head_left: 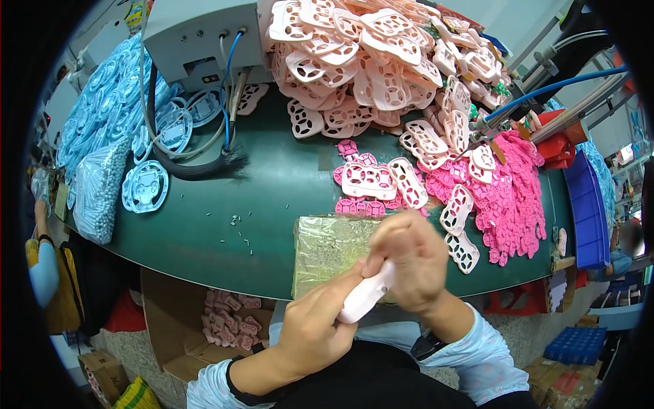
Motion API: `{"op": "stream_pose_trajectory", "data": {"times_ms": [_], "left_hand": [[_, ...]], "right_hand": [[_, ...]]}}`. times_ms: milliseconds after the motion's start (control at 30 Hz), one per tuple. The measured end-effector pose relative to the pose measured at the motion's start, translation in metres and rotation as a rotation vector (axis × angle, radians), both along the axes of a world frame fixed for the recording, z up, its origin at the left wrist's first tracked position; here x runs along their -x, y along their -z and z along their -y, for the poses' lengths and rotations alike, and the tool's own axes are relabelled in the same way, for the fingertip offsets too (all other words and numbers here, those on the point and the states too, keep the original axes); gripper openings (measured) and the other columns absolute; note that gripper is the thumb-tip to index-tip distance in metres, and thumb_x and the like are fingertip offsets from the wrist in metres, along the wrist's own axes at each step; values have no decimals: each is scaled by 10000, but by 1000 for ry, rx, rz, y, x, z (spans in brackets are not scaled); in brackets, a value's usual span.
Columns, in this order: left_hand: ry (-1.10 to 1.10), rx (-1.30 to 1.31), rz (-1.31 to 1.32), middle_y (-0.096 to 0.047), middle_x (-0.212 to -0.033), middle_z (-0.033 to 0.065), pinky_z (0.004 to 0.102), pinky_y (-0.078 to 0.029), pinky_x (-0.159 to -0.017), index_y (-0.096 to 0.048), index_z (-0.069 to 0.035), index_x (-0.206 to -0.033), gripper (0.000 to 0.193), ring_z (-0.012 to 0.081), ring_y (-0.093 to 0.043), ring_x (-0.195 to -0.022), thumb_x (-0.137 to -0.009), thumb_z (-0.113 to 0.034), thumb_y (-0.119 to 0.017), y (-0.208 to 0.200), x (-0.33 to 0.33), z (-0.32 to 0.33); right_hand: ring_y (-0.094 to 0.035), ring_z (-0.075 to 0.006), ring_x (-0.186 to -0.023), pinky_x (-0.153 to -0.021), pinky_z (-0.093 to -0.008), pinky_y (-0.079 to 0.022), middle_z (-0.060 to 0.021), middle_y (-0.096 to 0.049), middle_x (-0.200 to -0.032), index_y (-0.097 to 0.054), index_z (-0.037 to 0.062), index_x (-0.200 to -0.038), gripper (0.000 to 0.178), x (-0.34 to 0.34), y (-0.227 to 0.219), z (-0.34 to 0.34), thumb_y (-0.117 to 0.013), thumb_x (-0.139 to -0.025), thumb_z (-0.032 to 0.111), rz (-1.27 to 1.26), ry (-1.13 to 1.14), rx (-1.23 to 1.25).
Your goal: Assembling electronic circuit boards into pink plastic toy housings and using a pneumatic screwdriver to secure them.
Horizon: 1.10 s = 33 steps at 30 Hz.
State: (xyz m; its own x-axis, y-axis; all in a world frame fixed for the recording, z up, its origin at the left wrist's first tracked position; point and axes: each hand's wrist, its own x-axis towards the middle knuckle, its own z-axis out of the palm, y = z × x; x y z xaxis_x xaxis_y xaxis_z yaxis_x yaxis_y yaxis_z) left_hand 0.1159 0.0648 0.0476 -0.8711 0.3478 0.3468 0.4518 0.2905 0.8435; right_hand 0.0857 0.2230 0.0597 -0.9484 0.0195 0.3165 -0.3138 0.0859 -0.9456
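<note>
A pale pink plastic piece [366,294], rounded and smooth on the side that shows, is held above the near edge of the bench. My left hand [319,320] is closed around its lower end, thumb and fingers on either side. At its upper end, my right hand [412,262] is raised with the fingers bent and partly blurred; the fingertips touch or nearly touch the piece. Beneath both hands lies a tape-covered pad [323,245]. Just beyond it, a pale pink openwork shell [368,180] rests on bright pink openwork parts [351,204].
Pale pink shells [381,61] form a tall heap at the back, with a bright pink pile [507,198] at right. Blue parts [146,185] and a bag [99,194] stand left, near a grey machine [204,48]. Small metal pins [235,220] dot the green bench [272,184].
</note>
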Motion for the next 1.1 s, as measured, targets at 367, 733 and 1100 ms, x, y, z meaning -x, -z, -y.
{"op": "stream_pose_trajectory", "data": {"times_ms": [367, 733, 1100], "left_hand": [[76, -88, 129, -656, -1137, 227, 330, -573, -788, -544, 19, -1211, 440, 290, -704, -940, -808, 2, -720, -5, -9, 5], [28, 154, 720, -623, -1042, 184, 394, -519, -728, -563, -11, -1181, 343, 316, -653, -801, -954, -267, -567, -8, 33, 26], [119, 279, -195, -671, -925, 105, 413, -475, -819, -641, -16, -1070, 347, 297, -627, -812, -752, -107, -743, 12, 43, 16]], "right_hand": [[-559, -59, -573, -514, -205, -413, -12, -562, -700, -565, 28, -936, 238, 5, -1, -12, -483, -1023, 234, 160, -65, 108], [-661, -304, -917, -787, -388, -535, -124, -673, -1019, -637, 30, -1095, 424, -3, 13, -52, -804, -730, 169, -277, -367, -594], [-626, -319, -979, -837, -400, -502, -157, -649, -1056, -629, 16, -1121, 364, 5, 14, -67, -749, -801, 141, -232, -336, -703]]}}
